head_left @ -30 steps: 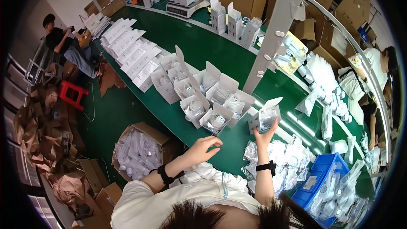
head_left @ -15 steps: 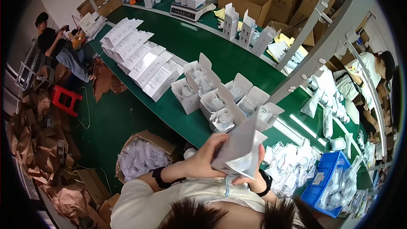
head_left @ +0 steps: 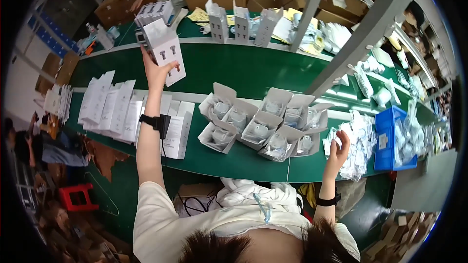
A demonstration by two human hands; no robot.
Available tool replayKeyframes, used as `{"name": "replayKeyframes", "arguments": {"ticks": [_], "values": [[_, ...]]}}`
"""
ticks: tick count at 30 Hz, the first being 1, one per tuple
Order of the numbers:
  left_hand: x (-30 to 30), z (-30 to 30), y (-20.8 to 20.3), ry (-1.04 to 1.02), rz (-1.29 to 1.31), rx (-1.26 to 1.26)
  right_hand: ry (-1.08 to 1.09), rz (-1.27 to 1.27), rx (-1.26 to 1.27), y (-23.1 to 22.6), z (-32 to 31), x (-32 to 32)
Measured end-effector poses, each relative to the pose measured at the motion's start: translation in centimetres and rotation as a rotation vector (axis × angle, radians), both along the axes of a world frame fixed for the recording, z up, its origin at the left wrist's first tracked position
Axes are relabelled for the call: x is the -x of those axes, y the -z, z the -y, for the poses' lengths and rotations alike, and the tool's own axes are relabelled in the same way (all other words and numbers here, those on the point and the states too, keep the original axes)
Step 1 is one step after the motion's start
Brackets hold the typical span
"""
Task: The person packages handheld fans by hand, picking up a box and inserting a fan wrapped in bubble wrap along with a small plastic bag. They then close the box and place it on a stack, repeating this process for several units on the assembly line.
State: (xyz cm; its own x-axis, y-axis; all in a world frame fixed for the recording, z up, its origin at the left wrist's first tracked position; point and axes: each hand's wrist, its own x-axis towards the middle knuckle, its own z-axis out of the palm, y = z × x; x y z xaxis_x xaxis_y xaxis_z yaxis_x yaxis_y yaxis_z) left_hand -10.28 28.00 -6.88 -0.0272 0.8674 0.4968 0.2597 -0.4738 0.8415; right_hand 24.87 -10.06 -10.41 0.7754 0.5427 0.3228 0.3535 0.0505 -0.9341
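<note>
While my left hand point(head_left: 157, 70) is stretched out toward eleven o'clock, it grips a closed white carton point(head_left: 163, 50) from below, holding it up over the green conveyor belt point(head_left: 253, 68). The carton sits tilted, just short of a stack of similar white boxes point(head_left: 155, 13) at the belt's far edge. My right hand point(head_left: 337, 148), at four o'clock, is loosely open with curled fingers, holding nothing, touching the heap of clear plastic bags point(head_left: 358, 141) beside the blue bin point(head_left: 397, 139). Between my arms, at one o'clock, a cluster of open white boxes point(head_left: 263, 126) rests on the near green table point(head_left: 234, 163). Flat folded cartons point(head_left: 114, 109) lie at ten o'clock.
</note>
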Motion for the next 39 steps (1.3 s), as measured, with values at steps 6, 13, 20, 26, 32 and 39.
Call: {"name": "replayKeyframes", "arguments": {"ticks": [6,13,20,26,32,39], "values": [[-5.5,-9.2,11.6,0.022,0.156,0.067,0.003,-0.126,0.268,3.1,-0.7,-2.3],[-6.7,-5.5,20.6,0.092,0.057,0.210,-0.245,0.554,0.348,-7.9,-6.2,-1.0],[-1.8,0.4,17.0,0.038,-0.038,0.813,-0.691,0.868,0.786,-7.3,-17.9,-0.1],[-2.3,6.2,7.4,0.890,0.102,1.241,-0.824,0.920,0.837,-5.9,-22.4,0.0],[-5.1,3.3,7.3,0.787,-0.441,0.882,-0.477,1.078,0.816,-7.1,-30.1,0.6],[-12.7,-6.3,6.9,0.563,-0.333,0.754,-0.398,1.036,0.668,-2.3,-36.5,-2.9]]}}
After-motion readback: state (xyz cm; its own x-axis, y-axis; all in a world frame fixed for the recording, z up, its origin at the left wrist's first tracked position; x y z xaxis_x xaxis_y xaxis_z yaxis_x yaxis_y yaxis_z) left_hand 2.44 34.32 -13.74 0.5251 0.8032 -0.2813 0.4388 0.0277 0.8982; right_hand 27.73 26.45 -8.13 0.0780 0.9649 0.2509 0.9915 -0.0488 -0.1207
